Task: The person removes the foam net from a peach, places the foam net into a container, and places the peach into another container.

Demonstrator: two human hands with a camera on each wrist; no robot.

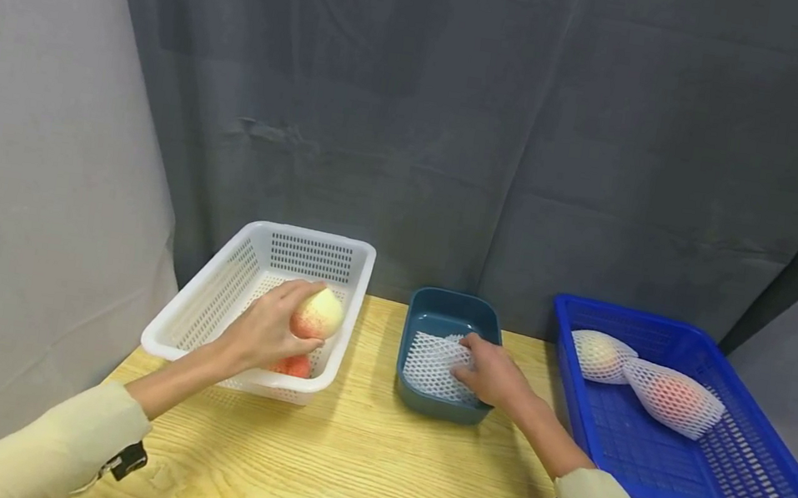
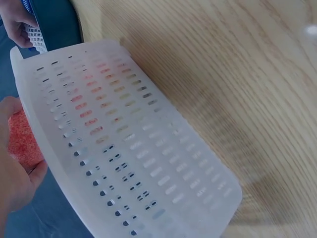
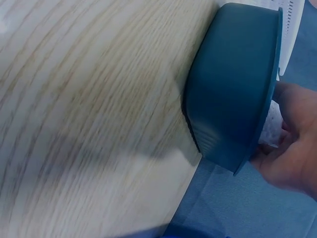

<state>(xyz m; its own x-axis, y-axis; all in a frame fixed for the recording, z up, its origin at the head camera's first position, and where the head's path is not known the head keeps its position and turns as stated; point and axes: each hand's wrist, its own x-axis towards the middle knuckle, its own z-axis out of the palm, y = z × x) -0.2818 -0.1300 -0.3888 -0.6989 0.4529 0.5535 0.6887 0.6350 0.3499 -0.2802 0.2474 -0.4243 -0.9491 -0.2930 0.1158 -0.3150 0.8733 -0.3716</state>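
Observation:
A yellow and red peach (image 1: pixel 318 314) is gripped by my left hand (image 1: pixel 268 326) between fingers and thumb, over the white slotted basket (image 1: pixel 156 339). Lower in that basket a redder fruit (image 1: pixel 298 366) shows, partly hidden by the hand. In the left wrist view, the held peach (image 2: pixel 24 141) shows its red side above the basket rim. Inside the small teal bin (image 1: pixel 438 408) lie white foam fruit nets (image 1: pixel 433 363). My right hand (image 1: pixel 492 372) reaches in and pinches one at its edge; the right wrist view shows white foam (image 3: pixel 272 126) at the fingers, largely hidden behind the bin wall.
At the right stands a blue basket (image 1: pixel 640 491) holding two net-wrapped fruits, a pale one (image 1: pixel 599 355) and a redder one (image 1: pixel 675 396). A wooden table (image 1: pixel 341 460) carries all the containers. A dark grey curtain (image 1: pixel 424 118) hangs right behind them.

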